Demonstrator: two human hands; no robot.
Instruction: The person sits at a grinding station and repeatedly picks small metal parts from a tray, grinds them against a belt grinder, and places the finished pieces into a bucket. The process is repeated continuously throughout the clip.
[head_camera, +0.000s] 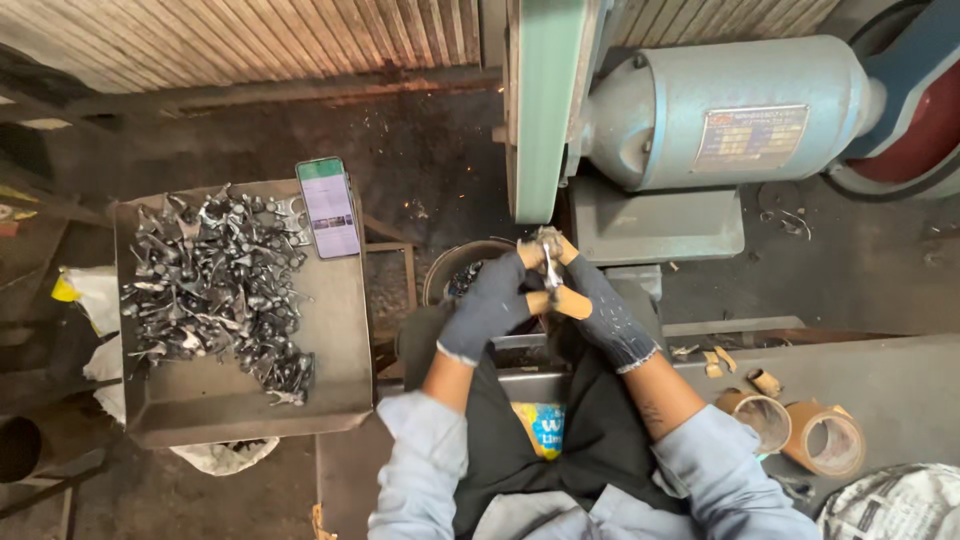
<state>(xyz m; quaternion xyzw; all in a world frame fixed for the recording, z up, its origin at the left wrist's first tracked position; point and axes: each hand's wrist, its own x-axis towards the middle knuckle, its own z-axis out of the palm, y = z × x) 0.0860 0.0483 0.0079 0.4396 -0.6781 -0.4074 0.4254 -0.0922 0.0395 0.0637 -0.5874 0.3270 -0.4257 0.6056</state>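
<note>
Both hands, left hand and right hand in dark gloves, fingers pinching a small shiny metal part up against the green belt grinder, and it's looking stiff, light, probably slippery, so gripping low near its base.

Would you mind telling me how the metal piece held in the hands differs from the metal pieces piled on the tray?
The held metal piece is single, gripped upright between the gloved left hand and right hand close by the green grinder belt; the piled metal pieces are many and lie tangled and untouched on the tray. The held piece looks brighter, the pile darker grey. Both seem small metal parts; whether they are the same kind I cannot tell.
</note>
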